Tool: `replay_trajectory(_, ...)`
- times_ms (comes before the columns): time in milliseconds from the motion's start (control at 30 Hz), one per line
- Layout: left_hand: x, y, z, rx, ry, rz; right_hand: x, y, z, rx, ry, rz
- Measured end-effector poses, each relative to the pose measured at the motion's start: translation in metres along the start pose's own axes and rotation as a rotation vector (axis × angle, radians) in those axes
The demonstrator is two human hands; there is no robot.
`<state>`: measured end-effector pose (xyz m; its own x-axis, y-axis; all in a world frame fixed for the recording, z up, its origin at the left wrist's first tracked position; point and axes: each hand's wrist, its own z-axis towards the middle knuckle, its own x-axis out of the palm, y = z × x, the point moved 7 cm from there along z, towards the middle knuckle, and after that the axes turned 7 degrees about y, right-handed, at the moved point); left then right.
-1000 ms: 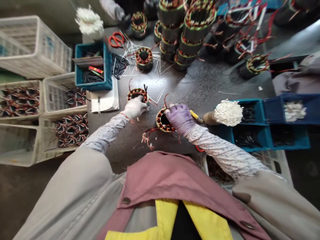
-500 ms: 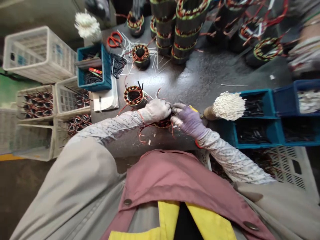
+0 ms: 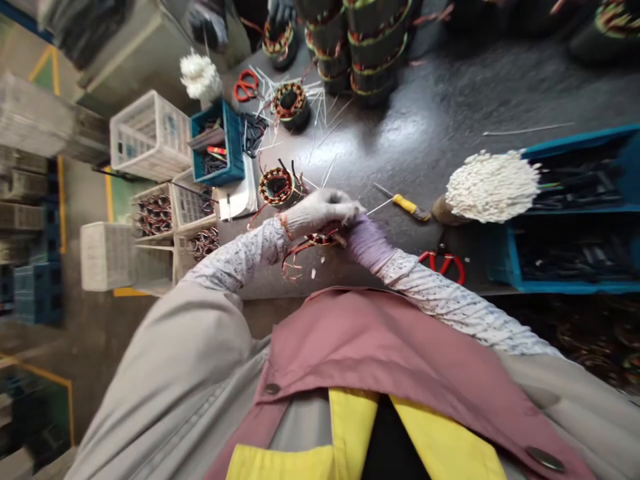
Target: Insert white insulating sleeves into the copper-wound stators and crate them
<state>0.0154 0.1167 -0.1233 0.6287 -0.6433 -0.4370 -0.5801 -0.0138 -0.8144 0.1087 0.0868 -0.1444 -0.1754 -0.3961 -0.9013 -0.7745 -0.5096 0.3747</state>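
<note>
Touching over a wound ring (image 3: 321, 239), axis hidden, leads (image 3: 297, 251) leftward: left hand (image 3: 321, 209) and right hand (image 3: 367, 239), grip unclear.

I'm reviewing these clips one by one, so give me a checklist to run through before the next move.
1. Both hands at the work: ok; the white-gloved left hand and purple-gloved right hand meet above the partly hidden black part with reddish wires.
2. Hold secure: cannot tell; the hands overlap and hide what they grip.
3. Yellow-handled metal tool apart from both hands: ok; it lies to their right on the dark tabletop.
4. Red-handled scissors clear of the patterned right sleeve: cannot tell; they meet in view, contact unclear.
5. Tabletop free of scraps: not ok; a small pale scrap lies near the part.
</note>
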Motion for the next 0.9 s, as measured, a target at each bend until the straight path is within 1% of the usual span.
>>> replay_trajectory(33, 0.001, 0.007, -0.003, 0.027, 0.005, -0.063, -0.001, 0.001, -0.002, -0.003, 0.009, -0.012)
replay_trajectory(67, 0.002, 0.015, -0.006, 0.032, 0.024, -0.072, -0.001, 0.002, -0.004, -0.012, 0.032, -0.039)
replay_trajectory(167, 0.011, 0.039, -0.007, 0.015, 0.168, 0.093, -0.003, 0.009, -0.014, -0.073, 0.121, -0.144)
replay_trajectory(233, 0.014, 0.045, -0.006, 0.045, 0.238, 0.165, -0.003, 0.012, -0.018, -0.086, 0.153, -0.177)
replay_trajectory(267, 0.011, 0.045, -0.007, 0.066, 0.236, 0.17, -0.003, 0.012, -0.018, -0.08, 0.153, -0.178)
replay_trajectory(300, 0.006, 0.043, -0.008, 0.086, 0.197, 0.145, -0.002, 0.012, -0.018, -0.072, 0.142, -0.171)
replay_trajectory(400, -0.026, 0.039, -0.023, 0.12, -0.086, -0.018, 0.002, 0.009, -0.017, -0.051, 0.102, -0.13)
replay_trajectory(433, -0.034, 0.039, -0.029, 0.121, -0.142, -0.044, 0.004, 0.008, -0.016, -0.042, 0.091, -0.119)
replay_trajectory(467, -0.036, 0.038, -0.033, 0.125, -0.142, -0.024, 0.005, 0.007, -0.016, -0.033, 0.08, -0.113)
replay_trajectory(500, -0.033, 0.035, -0.035, 0.137, -0.085, 0.043, 0.006, 0.006, -0.017, -0.023, 0.07, -0.11)
replay_trajectory(567, -0.015, 0.027, -0.032, 0.182, 0.124, 0.237, 0.007, 0.006, -0.018, -0.011, 0.05, -0.111)
replay_trajectory(600, -0.005, 0.023, -0.028, 0.212, 0.235, 0.332, 0.006, 0.006, -0.018, -0.011, 0.043, -0.116)
replay_trajectory(667, 0.013, 0.016, -0.017, 0.247, 0.418, 0.495, 0.005, 0.008, -0.019, -0.018, 0.041, -0.135)
replay_trajectory(733, 0.024, 0.013, -0.004, 0.191, 0.541, 0.661, 0.003, 0.009, -0.019, -0.02, 0.057, -0.155)
replay_trajectory(767, 0.026, 0.014, 0.001, 0.139, 0.566, 0.741, 0.002, 0.01, -0.019, -0.016, 0.064, -0.161)
replay_trajectory(800, 0.026, 0.014, 0.005, 0.085, 0.559, 0.807, 0.001, 0.01, -0.019, -0.012, 0.068, -0.162)
replay_trajectory(867, 0.025, 0.011, 0.006, 0.011, 0.489, 0.872, 0.001, 0.012, -0.019, -0.005, 0.066, -0.152)
replay_trajectory(900, 0.024, 0.008, 0.003, -0.002, 0.444, 0.873, 0.001, 0.013, -0.019, 0.004, 0.06, -0.142)
